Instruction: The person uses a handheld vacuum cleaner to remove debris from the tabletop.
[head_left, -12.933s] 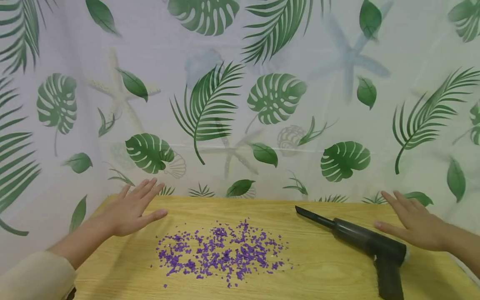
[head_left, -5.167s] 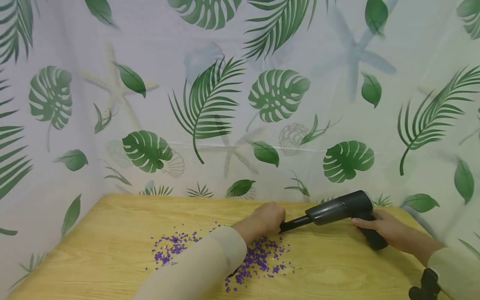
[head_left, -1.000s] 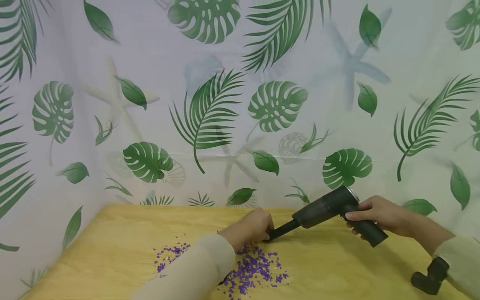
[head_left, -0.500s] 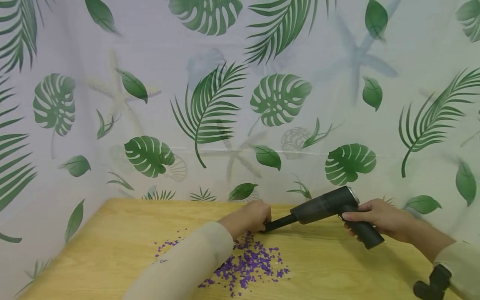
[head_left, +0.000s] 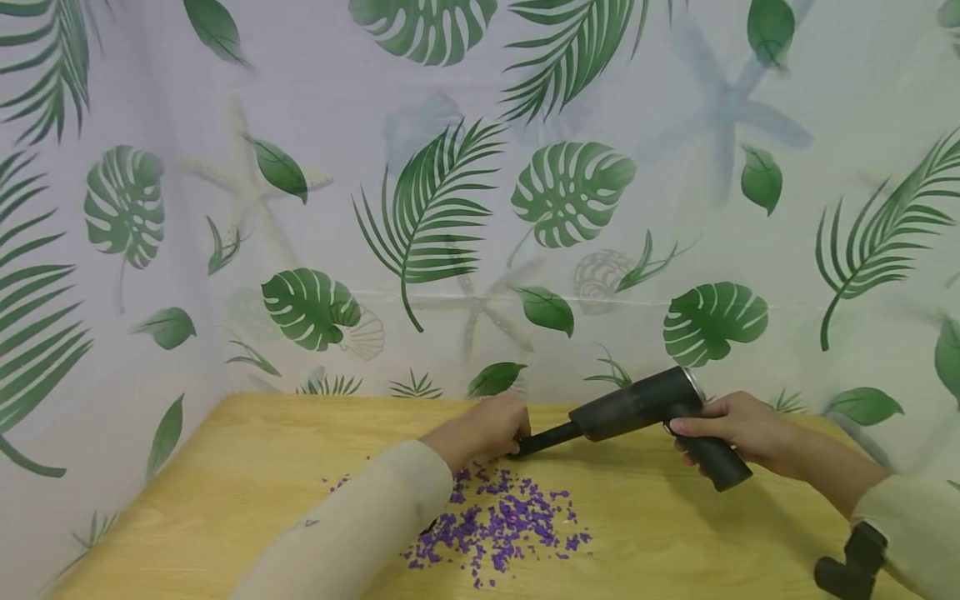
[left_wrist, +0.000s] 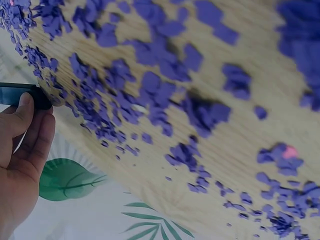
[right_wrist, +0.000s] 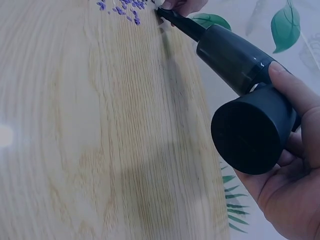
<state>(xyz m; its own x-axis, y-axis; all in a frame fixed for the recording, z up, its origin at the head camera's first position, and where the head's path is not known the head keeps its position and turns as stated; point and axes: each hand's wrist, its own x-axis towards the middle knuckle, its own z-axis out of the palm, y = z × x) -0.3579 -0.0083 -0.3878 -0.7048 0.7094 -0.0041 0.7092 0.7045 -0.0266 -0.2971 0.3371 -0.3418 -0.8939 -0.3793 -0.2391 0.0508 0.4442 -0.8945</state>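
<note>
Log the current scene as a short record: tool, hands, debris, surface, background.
tool: black pistol-shaped handheld vacuum, slim black nozzle pointing to the person's left
right hand: grips the vacuum's handle
left hand: holds the nozzle near its tip
debris: small purple flat scraps, scattered; a pink bit among them
surface: yellowish wood-grain table
background: white sheet printed with green leaves

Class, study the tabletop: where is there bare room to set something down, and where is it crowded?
Crowded: the middle, where purple scraps spread near the left hand. Bare: the table between its left edge and the left sleeve, barring stray scraps beside the sleeve, and right of the main scatter, on the near side of the vacuum.
</note>
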